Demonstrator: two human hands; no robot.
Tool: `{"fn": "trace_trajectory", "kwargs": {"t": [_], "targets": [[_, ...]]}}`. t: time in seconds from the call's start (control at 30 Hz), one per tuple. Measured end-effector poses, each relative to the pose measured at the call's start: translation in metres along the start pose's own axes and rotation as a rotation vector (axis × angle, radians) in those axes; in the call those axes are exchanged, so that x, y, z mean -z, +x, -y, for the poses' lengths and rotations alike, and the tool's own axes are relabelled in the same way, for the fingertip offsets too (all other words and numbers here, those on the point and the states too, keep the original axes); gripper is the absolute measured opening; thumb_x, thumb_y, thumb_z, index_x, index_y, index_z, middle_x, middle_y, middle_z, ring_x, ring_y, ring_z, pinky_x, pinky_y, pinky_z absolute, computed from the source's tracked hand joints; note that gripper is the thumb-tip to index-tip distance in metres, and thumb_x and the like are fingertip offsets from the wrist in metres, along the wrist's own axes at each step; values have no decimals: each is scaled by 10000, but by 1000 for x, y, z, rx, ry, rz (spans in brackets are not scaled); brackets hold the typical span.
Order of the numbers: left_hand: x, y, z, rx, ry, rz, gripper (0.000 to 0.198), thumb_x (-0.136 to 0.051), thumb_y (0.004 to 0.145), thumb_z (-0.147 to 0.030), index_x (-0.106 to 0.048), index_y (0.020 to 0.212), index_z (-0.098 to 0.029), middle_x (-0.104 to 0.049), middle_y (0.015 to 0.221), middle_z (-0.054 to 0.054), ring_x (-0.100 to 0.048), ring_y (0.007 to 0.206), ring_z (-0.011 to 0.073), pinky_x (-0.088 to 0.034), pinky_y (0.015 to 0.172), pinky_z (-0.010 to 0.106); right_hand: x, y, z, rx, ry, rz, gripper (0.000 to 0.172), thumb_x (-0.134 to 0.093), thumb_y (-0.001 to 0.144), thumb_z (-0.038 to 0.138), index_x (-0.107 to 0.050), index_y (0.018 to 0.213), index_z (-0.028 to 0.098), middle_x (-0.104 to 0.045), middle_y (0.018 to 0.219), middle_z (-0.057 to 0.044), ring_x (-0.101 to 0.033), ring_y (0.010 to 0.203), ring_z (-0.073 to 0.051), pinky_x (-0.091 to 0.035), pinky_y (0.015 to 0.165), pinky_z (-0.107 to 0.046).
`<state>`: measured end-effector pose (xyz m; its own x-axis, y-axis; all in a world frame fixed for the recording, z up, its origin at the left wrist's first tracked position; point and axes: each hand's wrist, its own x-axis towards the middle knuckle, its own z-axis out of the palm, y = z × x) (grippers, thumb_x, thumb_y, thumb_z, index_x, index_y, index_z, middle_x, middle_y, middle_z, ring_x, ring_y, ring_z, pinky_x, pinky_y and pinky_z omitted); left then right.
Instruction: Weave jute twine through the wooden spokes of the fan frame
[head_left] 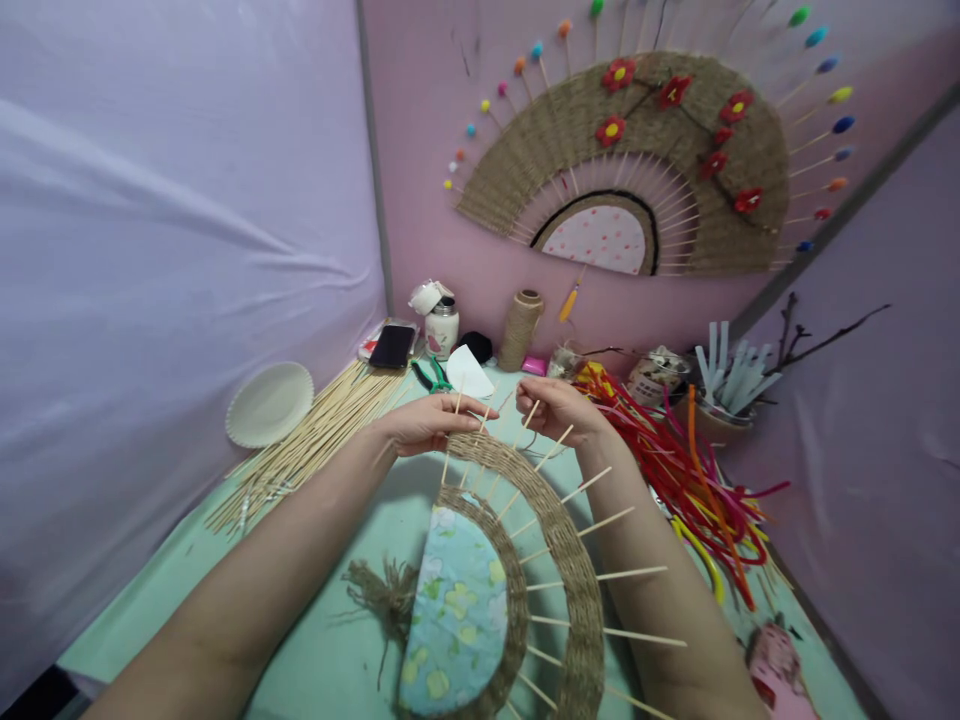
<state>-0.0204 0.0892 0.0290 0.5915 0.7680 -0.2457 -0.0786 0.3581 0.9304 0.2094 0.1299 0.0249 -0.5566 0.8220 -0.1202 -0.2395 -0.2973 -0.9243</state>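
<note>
A half-round fan [581,590] of woven brown twine on thin wooden sticks is in front of me, its centre covered in blue floral cloth [454,610]. My left hand [431,422] grips the fan's upper end, thumb and fingers around the sticks and woven band. To the right of that end, my right hand [559,405] is closed in a pinch; a thin strand of twine [531,440] runs by its fingertips, partly hidden. The bare stick tips point outward past the woven band. A frayed tassel of twine [386,597] lies at the fan's left side.
Loose sticks [307,435] and a pale plate [270,405] lie left. Behind are a phone [393,347], green-handled pliers [431,375], a jar [441,328] and a twine spool [520,332]. Coloured pipe cleaners [675,455] spread right. A larger decorated fan [555,150] hangs on the wall.
</note>
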Motion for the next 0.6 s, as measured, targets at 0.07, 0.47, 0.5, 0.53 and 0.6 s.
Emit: {"fn": "trace_trajectory", "kwargs": {"t": [0.07, 0.47, 0.5, 0.53, 0.6], "targets": [[0, 2, 2, 5, 2, -5, 342, -786, 687, -246, -706, 1014, -182, -697, 875, 53, -650, 757, 130, -492, 696, 249, -3, 2, -1, 21, 1, -24, 330, -790, 661, 399, -591, 736, 147, -444, 580, 51, -292, 471, -41, -216, 431, -182], [4, 3, 3, 9, -7, 38, 359, -787, 694, -266, -693, 1034, -197, -688, 891, 40, -633, 780, 128, -460, 717, 262, 21, -10, 3, 101, -113, 16, 244, -793, 672, 320, -629, 737, 151, -403, 554, 58, -260, 472, -42, -182, 456, -206], [4, 2, 3, 8, -9, 45, 363, -780, 702, -270, -689, 1047, -198, -684, 891, 41, -631, 779, 128, -459, 716, 265, 23, -10, 1, 95, -103, 33, 242, -787, 680, 321, -626, 739, 151, -389, 547, 60, -257, 475, -44, -181, 459, -206], [5, 2, 3, 7, -10, 50, 370, -773, 710, -275, -685, 1062, -199, -679, 888, 40, -627, 772, 127, -457, 712, 266, 25, -9, -1, 94, -88, 48, 244, -784, 685, 324, -622, 740, 150, -377, 544, 63, -256, 477, -45, -177, 462, -205], [6, 1, 2, -3, -13, 56, 388, -764, 721, -287, -678, 1089, -201, -669, 877, 36, -615, 747, 117, -451, 692, 259, 28, -6, -6, 92, -62, 77, 253, -782, 685, 330, -615, 739, 148, -359, 540, 67, -257, 482, -47, -168, 467, -202]]}}
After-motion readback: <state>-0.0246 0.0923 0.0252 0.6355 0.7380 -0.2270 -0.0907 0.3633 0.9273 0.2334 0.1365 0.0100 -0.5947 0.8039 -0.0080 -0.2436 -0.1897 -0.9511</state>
